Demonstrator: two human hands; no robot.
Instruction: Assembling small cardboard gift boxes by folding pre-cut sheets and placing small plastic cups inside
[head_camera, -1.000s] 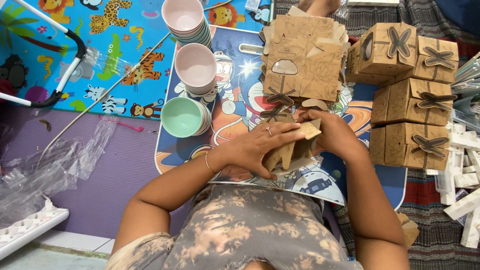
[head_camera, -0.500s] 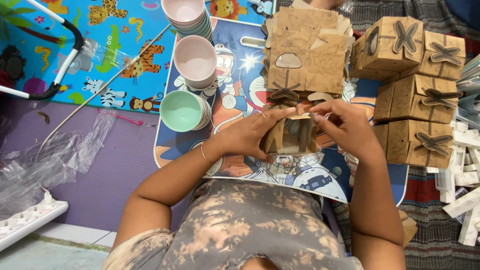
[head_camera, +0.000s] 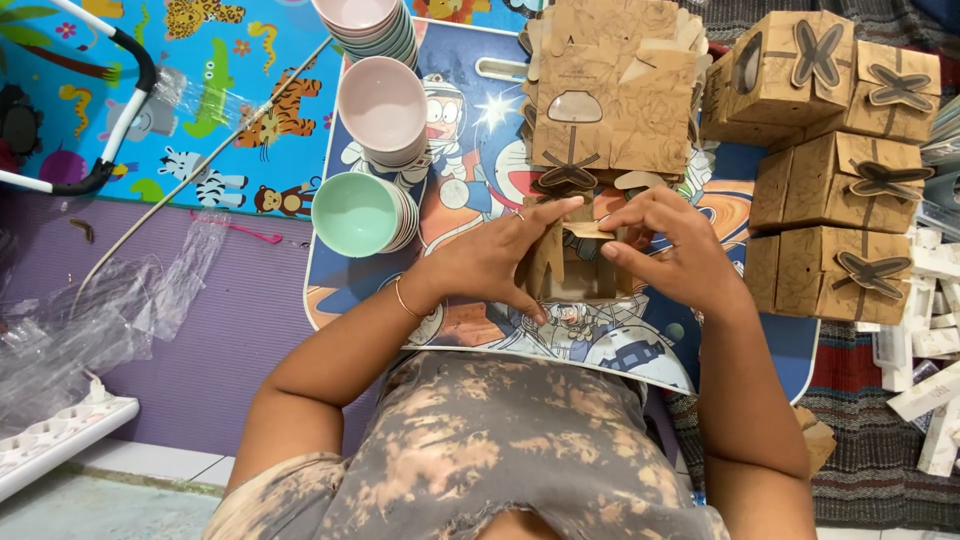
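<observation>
Bottom of frame: person's torso in mottled grey-brown top, both forearms reaching up toward centre.

Centre: left hand (head_camera: 490, 262) and right hand (head_camera: 665, 255) are both working a small brown cardboard box (head_camera: 570, 270), part-folded, open side facing camera. Box is sitting on the bench (head_camera: 370, 300), a low board w/ blue cartoon space print. Left hand is gripping box's left wall, thumb low, fingers reaching over the top; thin bangle on wrist. Right hand is pinching a top flap btwn thumb & fingertips, rest of fingers curled round the right side. Both hands closed on the box, neither open.

Just above hands: stack of flat unfolded box blanks (head_camera: 610, 90), same brown card, cut-out windows & butterfly-shaped tabs showing.

Left of hands on bench: stack of mint-green bowls (head_camera: 358, 212); above it a stack of pale pink bowls (head_camera: 382, 105); a further pink stack at top edge, partly cropped.

Right side: finished boxes (head_camera: 840, 160) piled in stack, each closed w/ butterfly tab.

Far right edge: white card strips (head_camera: 925, 350) lying jumbled on striped cloth.

Left half: purple mat w/ crumpled clear plastic (head_camera: 90, 320); upper left, colourful animal-print play mat (head_camera: 240, 90) w/ thin stick lying across it.
</observation>
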